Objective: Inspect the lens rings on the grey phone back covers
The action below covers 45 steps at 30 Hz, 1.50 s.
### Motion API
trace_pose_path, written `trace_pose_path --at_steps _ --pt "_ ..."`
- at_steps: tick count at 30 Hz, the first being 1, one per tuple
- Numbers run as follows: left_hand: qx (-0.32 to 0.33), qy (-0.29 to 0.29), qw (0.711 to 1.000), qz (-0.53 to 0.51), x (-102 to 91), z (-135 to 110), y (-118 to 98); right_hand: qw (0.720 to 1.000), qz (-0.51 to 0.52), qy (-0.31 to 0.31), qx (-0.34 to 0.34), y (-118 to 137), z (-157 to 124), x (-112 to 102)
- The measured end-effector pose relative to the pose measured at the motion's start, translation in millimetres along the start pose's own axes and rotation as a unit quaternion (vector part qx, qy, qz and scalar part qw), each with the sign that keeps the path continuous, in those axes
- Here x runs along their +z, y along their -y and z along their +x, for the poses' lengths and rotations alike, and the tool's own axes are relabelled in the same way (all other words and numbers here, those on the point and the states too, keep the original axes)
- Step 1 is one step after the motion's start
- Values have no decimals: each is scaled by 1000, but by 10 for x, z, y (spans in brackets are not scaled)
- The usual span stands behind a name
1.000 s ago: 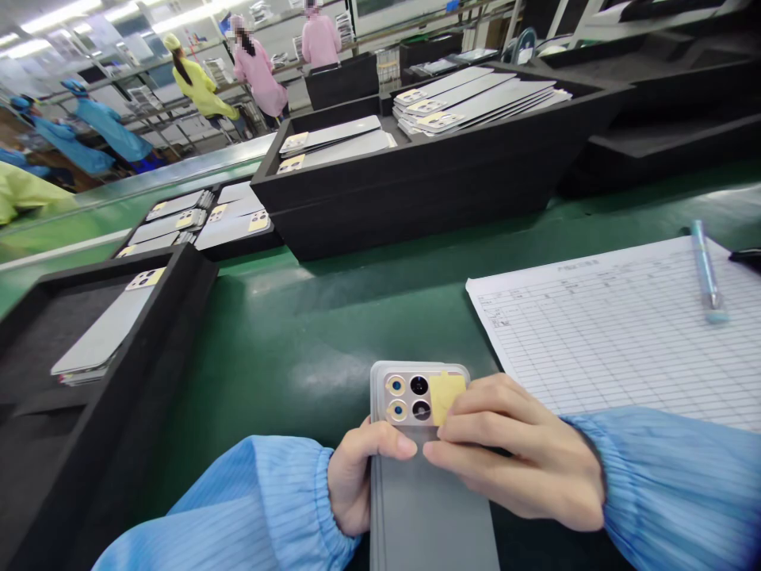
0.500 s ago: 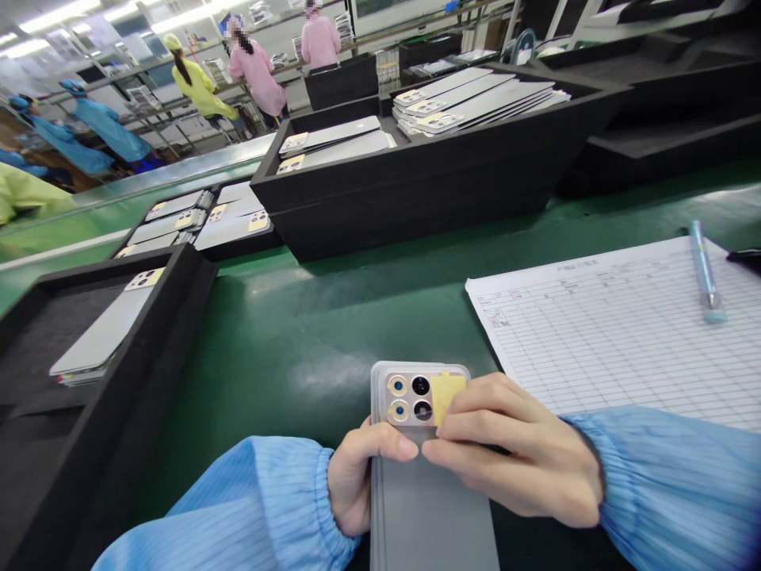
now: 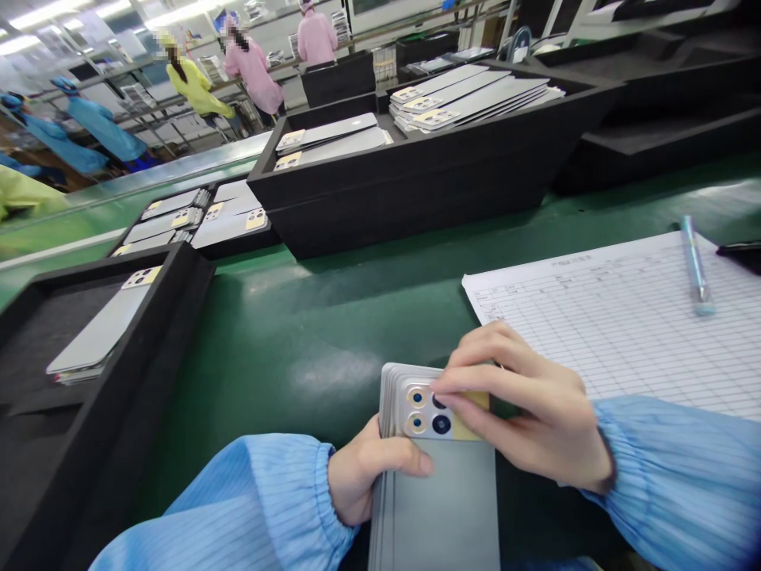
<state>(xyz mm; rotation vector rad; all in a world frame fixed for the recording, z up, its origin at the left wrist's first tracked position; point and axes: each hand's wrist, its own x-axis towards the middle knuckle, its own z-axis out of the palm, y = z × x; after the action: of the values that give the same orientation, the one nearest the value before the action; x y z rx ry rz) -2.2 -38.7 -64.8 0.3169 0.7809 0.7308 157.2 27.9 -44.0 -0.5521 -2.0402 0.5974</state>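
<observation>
A stack of grey phone back covers (image 3: 440, 500) is gripped at its left edge by my left hand (image 3: 374, 468), the thumb lying across the top cover. On that cover sits a camera plate (image 3: 426, 438) with round lens openings and a yellow sticker (image 3: 467, 428) on its right part. My right hand (image 3: 529, 404) reaches over the plate from the right. Its thumb and index finger are pinched together at the upper lens openings, partly covering one. Whether anything small is between those fingertips cannot be made out.
A ruled paper form (image 3: 594, 317) with a light-blue pen (image 3: 697, 266) lies on the right. Black trays (image 3: 416, 186) holding more covers (image 3: 476, 99) stand ahead, and another tray (image 3: 178, 333) with a few covers (image 3: 104, 329) is at left. Several people work in the background.
My right hand has moved from the yellow sticker up and left to the upper lens openings, its fingers now pinched there. The stack has shifted and tilted slightly in my left hand.
</observation>
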Motion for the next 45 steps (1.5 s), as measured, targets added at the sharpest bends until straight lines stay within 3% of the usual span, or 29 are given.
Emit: trace_pose_path --at_steps 3,6,20,28,37,45 --pt "-6 8 1000 4 -4 1 -4 997 24 6 72 12 12 4" --pt "-9 4 1000 4 -7 0 -6 996 27 3 87 20 12 3" --pt "-16 9 999 -38 -14 -4 -32 998 -41 38 -17 -65 -22 10" --pt "21 -18 998 -54 10 -2 -10 991 -81 67 -84 -49 -64 48" --pt "16 12 997 -71 -18 9 0 977 -146 37 -151 -19 -85 68" --pt "10 0 995 -96 -9 3 0 968 -152 65 -190 -29 -60 55"
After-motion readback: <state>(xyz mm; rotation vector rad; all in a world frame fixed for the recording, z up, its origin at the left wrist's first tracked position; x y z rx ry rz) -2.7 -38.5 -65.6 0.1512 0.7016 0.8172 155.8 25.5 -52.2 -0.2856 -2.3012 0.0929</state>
